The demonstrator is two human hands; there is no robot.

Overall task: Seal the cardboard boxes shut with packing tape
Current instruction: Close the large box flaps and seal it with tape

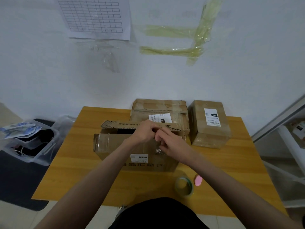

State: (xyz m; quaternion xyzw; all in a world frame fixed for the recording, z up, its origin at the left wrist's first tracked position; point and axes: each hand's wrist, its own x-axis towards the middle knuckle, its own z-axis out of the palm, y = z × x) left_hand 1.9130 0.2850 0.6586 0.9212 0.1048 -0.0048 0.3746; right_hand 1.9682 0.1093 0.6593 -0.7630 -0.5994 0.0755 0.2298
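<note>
Cardboard box sat part-open while my left hand gripped its far flap and my right hand pinched tape; I judged flaps needed flattening first.

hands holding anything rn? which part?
Both hands, left hand and right hand, pinch a strip of clear tape over the front box. The exact hold point on the tape cannot be told.

Soft, even, rather dim indoor light washes the pale wall a cool grey, shadows stay faint under the cardboard boxes, the tape strips on the wall catch small glints, and wide-angle bending and slight softness creep in toward the edges.
</note>
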